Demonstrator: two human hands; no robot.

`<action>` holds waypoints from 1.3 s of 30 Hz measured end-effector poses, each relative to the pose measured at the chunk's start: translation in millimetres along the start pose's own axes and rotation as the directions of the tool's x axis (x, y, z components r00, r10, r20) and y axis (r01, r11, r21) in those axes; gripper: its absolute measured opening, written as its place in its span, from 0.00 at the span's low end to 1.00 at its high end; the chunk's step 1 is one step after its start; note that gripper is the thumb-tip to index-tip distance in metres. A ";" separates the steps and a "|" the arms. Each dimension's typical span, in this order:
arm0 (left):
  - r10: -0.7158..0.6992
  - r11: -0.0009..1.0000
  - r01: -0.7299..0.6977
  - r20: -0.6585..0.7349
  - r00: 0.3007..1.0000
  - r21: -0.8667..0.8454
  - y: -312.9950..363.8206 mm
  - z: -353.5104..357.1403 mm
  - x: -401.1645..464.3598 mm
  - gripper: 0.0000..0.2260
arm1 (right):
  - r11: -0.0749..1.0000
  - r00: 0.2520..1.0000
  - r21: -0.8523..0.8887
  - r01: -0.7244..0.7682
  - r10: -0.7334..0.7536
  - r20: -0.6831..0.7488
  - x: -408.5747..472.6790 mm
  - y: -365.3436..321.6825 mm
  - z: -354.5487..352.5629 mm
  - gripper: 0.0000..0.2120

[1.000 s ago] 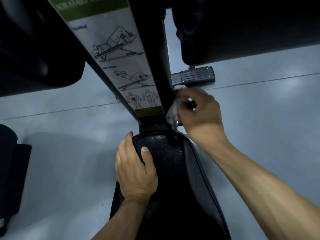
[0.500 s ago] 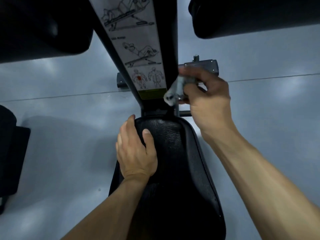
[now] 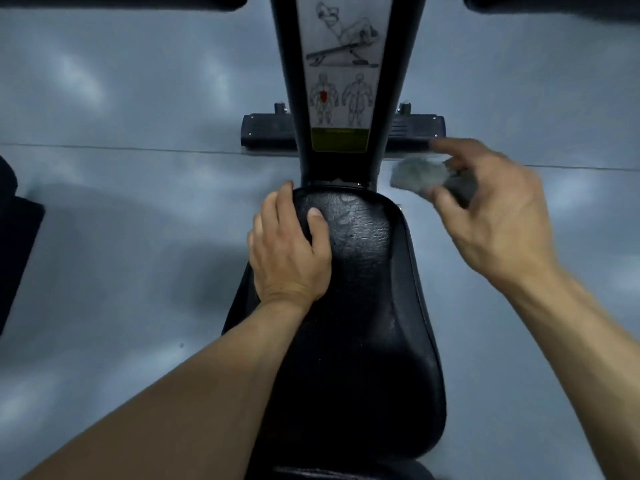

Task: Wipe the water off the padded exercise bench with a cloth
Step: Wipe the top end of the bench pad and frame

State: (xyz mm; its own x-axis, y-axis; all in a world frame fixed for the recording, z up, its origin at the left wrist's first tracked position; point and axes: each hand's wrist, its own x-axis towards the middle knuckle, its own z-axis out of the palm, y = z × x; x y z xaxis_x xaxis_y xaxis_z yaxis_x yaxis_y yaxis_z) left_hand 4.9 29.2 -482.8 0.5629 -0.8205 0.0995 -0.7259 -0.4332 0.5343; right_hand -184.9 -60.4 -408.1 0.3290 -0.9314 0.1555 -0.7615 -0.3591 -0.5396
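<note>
Our left hand [image 3: 289, 252] rests flat on the bench [image 3: 363, 289]; our right hand [image 3: 491, 209] has its grip pinching a grey cloth [image 3: 414, 176]. The exercise-diagram label [image 3: 341, 77] has illegible writing.

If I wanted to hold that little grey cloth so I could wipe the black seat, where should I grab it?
Probably by its bunched right end, coming from the right, as the right hand does now. The small grey crumpled cloth is wadded up, its left end sticking out free beyond the fingers to rub the black padded bench seat. The picture is blurry there, so the exact hold is unclear.
</note>
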 end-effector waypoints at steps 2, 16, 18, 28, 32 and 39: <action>0.004 1.000 -0.004 0.000 1.000 -0.011 -1.2 -1.8 -0.2 0.26 | 1.000 0.999 -0.005 -0.003 0.003 -0.046 -7.8 -2.3 -9.7 0.11; 0.197 0.772 0.105 0.392 0.899 -0.627 12.1 -83.4 -12.0 0.20 | 0.846 0.947 0.514 -0.144 -0.034 0.321 -83.7 -59.1 -73.9 0.05; 0.274 0.606 0.314 0.562 0.780 -0.731 27.9 -105.5 -28.3 0.28 | 0.771 0.916 0.606 -0.196 -0.077 0.394 -89.6 -69.1 -80.6 0.04; 0.333 0.486 0.540 0.717 0.613 -0.687 10.7 -133.5 -83.7 0.16 | 0.291 0.533 0.448 -0.845 0.404 0.743 -145.4 -80.7 -43.3 0.31; 0.267 0.529 0.507 0.701 0.661 -0.680 -2.8 -128.2 -94.5 0.18 | 0.126 0.317 0.294 -0.947 0.239 0.918 -173.9 -86.9 -30.5 0.41; 0.122 0.552 0.543 0.706 0.697 -0.632 -9.9 -125.6 -110.9 0.16 | 0.056 0.613 0.658 -0.751 0.430 0.662 -184.5 -104.4 -7.8 0.09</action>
State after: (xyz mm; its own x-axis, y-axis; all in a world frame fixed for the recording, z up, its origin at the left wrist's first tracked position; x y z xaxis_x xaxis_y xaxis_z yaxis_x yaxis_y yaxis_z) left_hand -0.7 171.4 -393.7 0.0244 -0.8886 -0.4581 0.1551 -0.4493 0.8798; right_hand -170.4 148.4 -374.0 0.2439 -0.6864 -0.6851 0.0776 0.7180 -0.6917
